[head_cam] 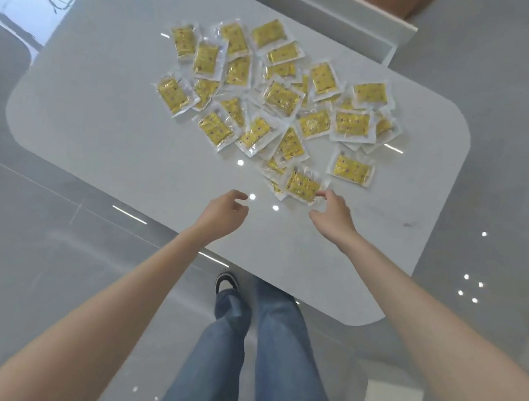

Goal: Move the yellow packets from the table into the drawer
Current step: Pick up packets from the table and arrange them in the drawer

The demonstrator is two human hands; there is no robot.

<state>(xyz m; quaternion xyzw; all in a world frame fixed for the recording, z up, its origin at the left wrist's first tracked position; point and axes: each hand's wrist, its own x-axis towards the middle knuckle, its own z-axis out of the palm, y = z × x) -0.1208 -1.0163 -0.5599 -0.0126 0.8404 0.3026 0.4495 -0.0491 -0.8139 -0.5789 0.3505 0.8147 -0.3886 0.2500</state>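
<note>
The packets (278,99) are lying scattered and overlapping across the far half of the table (106,129). The drawer (314,11) is sitting beyond the table's far edge. Both hands are hovering over the near half, the right hand (334,213) touching the nearest packet (303,185), the left hand (226,207) beside it.

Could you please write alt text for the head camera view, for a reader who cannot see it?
A person's right hand touches the nearest yellow packet in a loose pile of yellow packets on a white table; the empty left hand hovers beside it. An open white drawer sits past the table's far edge.
</note>
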